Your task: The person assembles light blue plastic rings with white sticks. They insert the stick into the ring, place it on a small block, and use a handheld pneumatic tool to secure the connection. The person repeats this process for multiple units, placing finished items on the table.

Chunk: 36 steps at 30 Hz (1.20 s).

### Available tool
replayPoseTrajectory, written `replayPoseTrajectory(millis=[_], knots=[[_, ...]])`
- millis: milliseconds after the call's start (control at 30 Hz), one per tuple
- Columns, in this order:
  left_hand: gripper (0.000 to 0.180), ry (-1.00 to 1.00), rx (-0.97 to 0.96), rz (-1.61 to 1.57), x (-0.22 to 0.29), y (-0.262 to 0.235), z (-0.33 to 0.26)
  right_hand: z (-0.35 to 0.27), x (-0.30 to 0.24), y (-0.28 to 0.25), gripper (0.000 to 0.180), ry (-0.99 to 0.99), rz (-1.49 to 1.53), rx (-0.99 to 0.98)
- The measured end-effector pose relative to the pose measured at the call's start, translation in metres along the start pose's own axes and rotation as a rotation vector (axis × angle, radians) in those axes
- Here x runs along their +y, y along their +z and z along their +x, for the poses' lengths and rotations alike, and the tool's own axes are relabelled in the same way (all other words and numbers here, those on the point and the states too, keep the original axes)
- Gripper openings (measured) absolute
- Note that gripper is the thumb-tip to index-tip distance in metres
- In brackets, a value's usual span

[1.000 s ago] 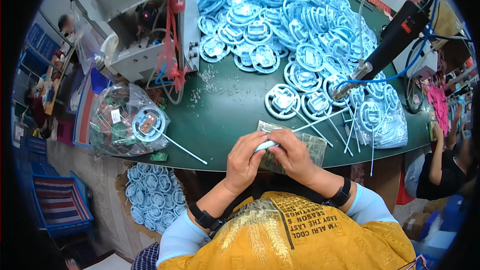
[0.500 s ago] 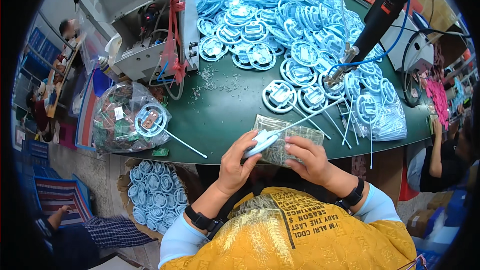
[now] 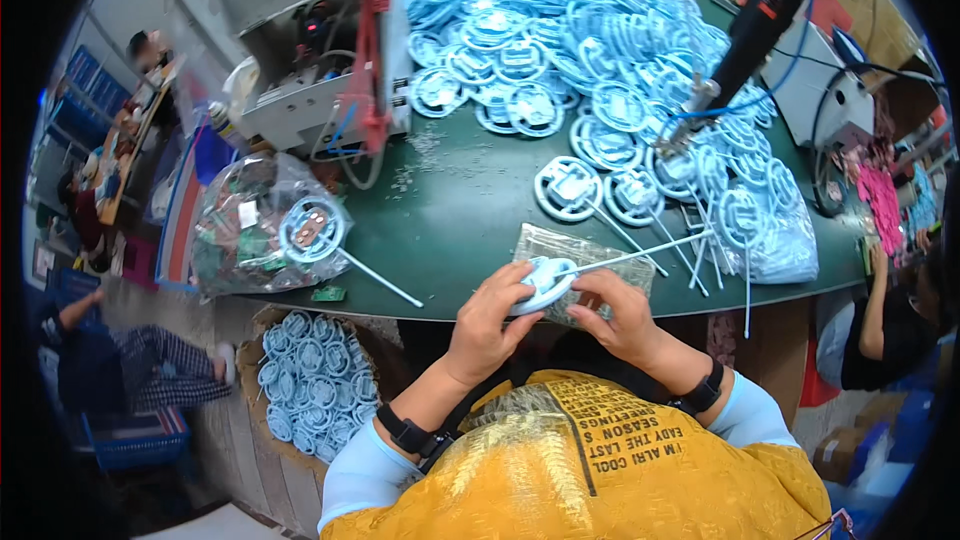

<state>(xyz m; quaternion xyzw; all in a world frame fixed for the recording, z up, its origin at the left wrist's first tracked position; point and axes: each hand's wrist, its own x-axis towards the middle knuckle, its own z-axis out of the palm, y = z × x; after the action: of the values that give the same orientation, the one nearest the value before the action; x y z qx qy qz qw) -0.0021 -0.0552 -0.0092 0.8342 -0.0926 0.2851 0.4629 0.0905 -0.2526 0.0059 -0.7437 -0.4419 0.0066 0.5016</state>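
My left hand (image 3: 485, 322) grips a light-blue round plastic housing (image 3: 550, 278) by its left side, thumb below and fingers over the top. A long thin stick runs from the housing up and to the right. At its right edge, the curled fingers of my right hand (image 3: 618, 312) close on the rim. Whether a small piece sits between those fingertips is too small to tell. Under the housing lies a flat greenish pad (image 3: 545, 240) with a scuffed, clear-looking surface. Several similar housings with sticks (image 3: 568, 189) lie just beyond it.
A big heap of light-blue housings (image 3: 490, 30) covers the far green table (image 3: 460, 210). A black powered screwdriver (image 3: 755, 35) hangs at the right. Left are a bag of circuit boards (image 3: 235, 240), a housing (image 3: 312, 230) on it, and a metal machine (image 3: 300, 105). A carton of housings (image 3: 318, 380) stands below; people sit nearby.
The housing has tilted so more of its round face shows. My right hand has come in from slightly apart to its rim. The view has shifted a little; a person at lower left has moved.
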Motion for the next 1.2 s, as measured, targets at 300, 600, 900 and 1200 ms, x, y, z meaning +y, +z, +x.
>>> replayPoseTrajectory(millis=[300, 600, 900, 1200], knots=[[0.021, -0.851, -0.171, -0.245, 0.028, -0.150, -0.041, 0.003, 0.012, 0.001, 0.026, -0.184, -0.075, -0.031], [0.028, -1.199, -0.161, 0.985, -0.027, -0.265, -0.253, 0.023, 0.009, 0.029, 0.020, -0.219, -0.064, -0.113], [0.013, -0.564, 0.140, 0.778, -0.037, -0.184, -0.146, 0.025, 0.001, 0.033, 0.017, -0.215, -0.103, -0.154], [0.064, -0.442, -0.033, 0.964, -0.078, -0.213, -0.001, 0.019, -0.007, 0.024, 0.014, -0.163, -0.126, -0.124]])
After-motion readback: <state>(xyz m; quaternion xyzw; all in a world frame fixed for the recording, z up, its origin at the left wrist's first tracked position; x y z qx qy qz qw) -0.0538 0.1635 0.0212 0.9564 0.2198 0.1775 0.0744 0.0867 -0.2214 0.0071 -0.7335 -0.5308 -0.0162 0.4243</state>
